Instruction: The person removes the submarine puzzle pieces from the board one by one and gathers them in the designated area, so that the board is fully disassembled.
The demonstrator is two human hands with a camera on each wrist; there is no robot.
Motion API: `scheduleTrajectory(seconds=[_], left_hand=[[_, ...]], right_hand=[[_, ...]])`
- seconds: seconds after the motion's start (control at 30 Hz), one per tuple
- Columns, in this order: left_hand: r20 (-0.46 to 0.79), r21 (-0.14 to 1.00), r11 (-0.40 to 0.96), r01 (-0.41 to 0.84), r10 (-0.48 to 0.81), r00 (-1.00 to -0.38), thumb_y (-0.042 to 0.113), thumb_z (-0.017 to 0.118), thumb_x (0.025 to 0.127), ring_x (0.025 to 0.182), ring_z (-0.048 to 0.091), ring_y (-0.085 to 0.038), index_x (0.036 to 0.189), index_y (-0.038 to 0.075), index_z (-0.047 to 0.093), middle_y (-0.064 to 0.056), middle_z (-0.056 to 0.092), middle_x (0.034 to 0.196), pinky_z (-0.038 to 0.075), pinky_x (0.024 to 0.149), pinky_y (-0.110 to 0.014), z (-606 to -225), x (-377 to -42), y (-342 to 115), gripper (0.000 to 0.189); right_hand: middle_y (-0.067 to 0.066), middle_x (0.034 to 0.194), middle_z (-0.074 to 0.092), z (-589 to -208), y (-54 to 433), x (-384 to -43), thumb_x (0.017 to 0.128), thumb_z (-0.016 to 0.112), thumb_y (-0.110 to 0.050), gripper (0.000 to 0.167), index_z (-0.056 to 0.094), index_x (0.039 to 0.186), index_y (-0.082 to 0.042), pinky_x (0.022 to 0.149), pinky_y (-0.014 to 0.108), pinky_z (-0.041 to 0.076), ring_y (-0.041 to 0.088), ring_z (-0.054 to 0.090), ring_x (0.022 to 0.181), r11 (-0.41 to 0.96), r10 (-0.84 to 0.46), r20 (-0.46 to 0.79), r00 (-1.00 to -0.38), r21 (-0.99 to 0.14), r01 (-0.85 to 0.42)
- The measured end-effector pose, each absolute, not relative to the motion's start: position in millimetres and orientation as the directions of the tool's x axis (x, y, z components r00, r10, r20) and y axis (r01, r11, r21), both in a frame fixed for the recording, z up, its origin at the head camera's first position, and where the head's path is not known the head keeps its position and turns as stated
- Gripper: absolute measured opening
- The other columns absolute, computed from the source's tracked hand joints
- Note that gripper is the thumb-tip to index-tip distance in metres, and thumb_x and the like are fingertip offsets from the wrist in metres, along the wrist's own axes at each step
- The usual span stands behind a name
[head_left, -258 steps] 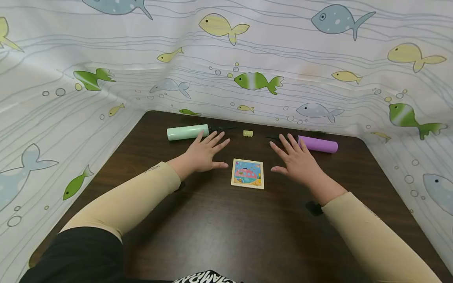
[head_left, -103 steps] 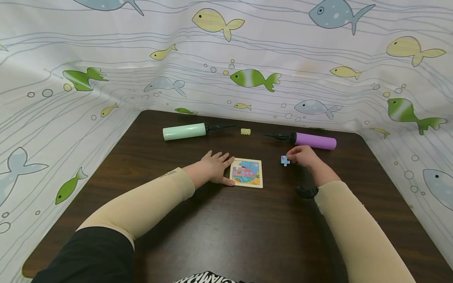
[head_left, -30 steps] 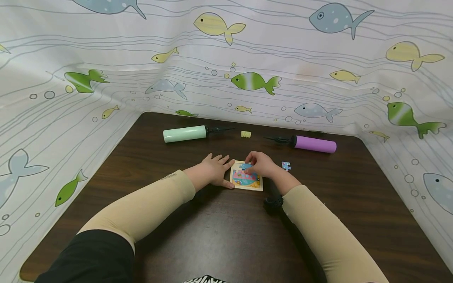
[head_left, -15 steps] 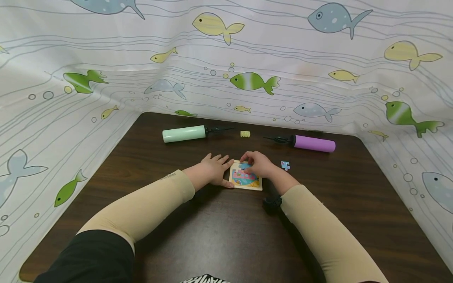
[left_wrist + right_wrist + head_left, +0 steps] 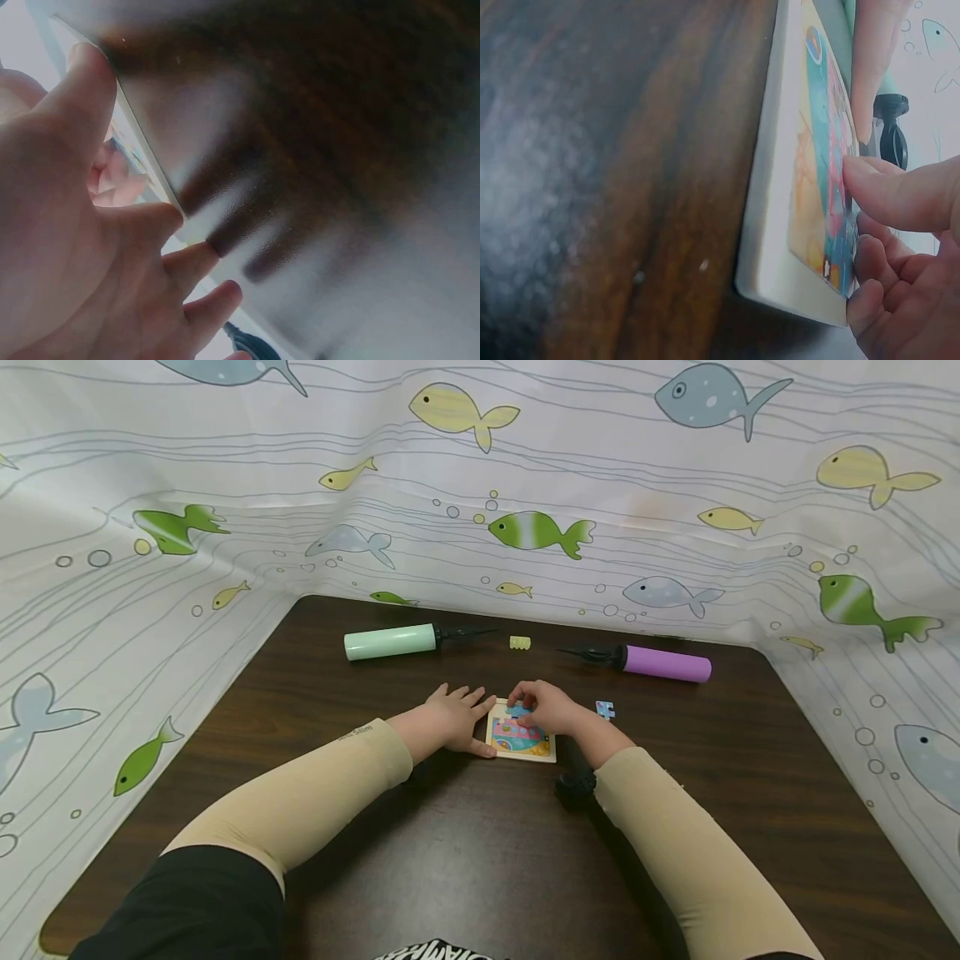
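A square wooden jigsaw puzzle (image 5: 520, 745) with a pink and blue sea picture lies on the dark table, its upper left slot showing bare. My left hand (image 5: 450, 720) is flat with fingers spread, thumb and index finger against the puzzle's left edge; the left wrist view shows the thumb on the rim. Over the upper part of the picture, my right hand (image 5: 551, 706) is bent down, pinching a blue puzzle piece (image 5: 514, 711) between thumb and index finger; the hand hides part of it. One loose puzzle piece (image 5: 605, 709) rests right of the puzzle.
Behind the hands lie a mint green hand pump (image 5: 392, 642) and a purple hand pump (image 5: 667, 664), black nozzles pointing inward. A small yellow-green block (image 5: 520, 643) sits between them. A fish-printed curtain (image 5: 450, 552) borders the table.
The right hand reached to the table's right side with a puzzle piece, left it there and came back over the puzzle. The left hand moved in to the puzzle's edge and stays there.
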State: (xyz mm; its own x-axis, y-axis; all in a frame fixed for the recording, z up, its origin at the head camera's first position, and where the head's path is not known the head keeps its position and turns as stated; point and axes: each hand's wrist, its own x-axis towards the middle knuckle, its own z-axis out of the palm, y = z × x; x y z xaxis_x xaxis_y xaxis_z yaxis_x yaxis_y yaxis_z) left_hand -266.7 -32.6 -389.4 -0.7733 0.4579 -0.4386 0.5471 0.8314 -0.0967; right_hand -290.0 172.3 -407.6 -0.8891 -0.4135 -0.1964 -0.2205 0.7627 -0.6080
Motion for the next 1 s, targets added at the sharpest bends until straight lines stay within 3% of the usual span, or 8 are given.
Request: scheduleTrajectory(seconds=[0.63, 1.0], left_hand=[[-0.445, -0.095, 0.835, 0.542, 0.452, -0.773, 0.080, 0.042, 0.085, 0.149, 0.011, -0.028, 0.161, 0.024, 0.005, -0.003, 0.006, 0.165, 0.009, 0.117, -0.054, -389.6, -266.7, -32.3, 0.101], [-0.436, -0.100, 0.833, 0.545, 0.456, -0.776, 0.080, 0.041, 0.085, 0.150, 0.010, -0.028, 0.161, 0.022, 0.005, -0.004, 0.006, 0.165, 0.009, 0.117, -0.053, -389.4, -266.2, -32.3, 0.102]], right_hand=[[0.013, 0.111, 0.053, -411.2, 172.4, -289.6, 0.088, 0.075, -0.004, 0.022, 0.065, 0.107, -0.011, 0.083, 0.041, 0.046, 0.028, 0.050, 0.098, 0.734, -0.406, -0.149, -0.902, -0.641, -0.225], [0.009, 0.099, 0.057, -411.7, 176.7, -291.2, 0.084, 0.080, -0.009, 0.029, 0.063, 0.107, -0.004, 0.079, 0.037, 0.045, 0.025, 0.052, 0.089, 0.712, -0.362, -0.132, -0.923, -0.678, -0.183]])
